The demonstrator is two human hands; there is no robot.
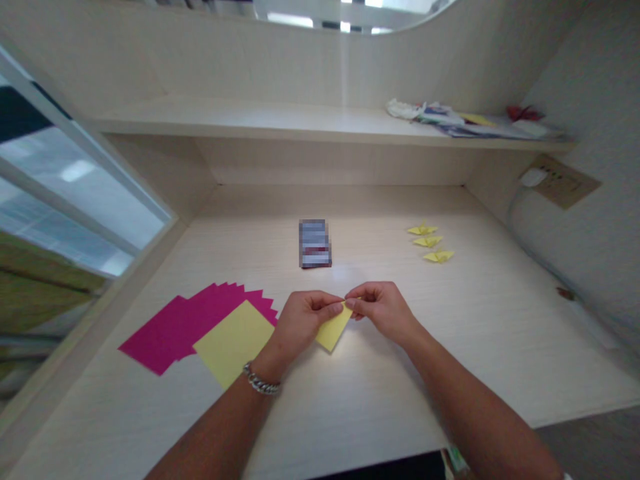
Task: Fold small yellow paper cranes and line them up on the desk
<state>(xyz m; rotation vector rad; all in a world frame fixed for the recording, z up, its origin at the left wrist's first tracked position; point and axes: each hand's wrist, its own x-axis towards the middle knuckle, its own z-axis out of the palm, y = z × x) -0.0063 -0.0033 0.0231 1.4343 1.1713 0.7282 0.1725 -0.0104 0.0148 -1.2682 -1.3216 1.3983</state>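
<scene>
A folded yellow paper (pixel 332 331) hangs between my two hands just above the desk (pixel 380 393). My left hand (pixel 300 320) is closed, pinching the paper's upper edge; a metal bracelet sits on that wrist. My right hand (pixel 381 309) is closed too, pinching the same top corner from the right. The fingertips of both hands meet at that corner.
A flat yellow sheet (pixel 233 341) lies on a fan of magenta sheets (pixel 180 327) at the left. A blurred dark card (pixel 315 244) lies behind my hands. Three small yellow folded figures (pixel 431 243) sit at the right. Papers clutter the shelf (pixel 465 120); a cable runs along the right wall.
</scene>
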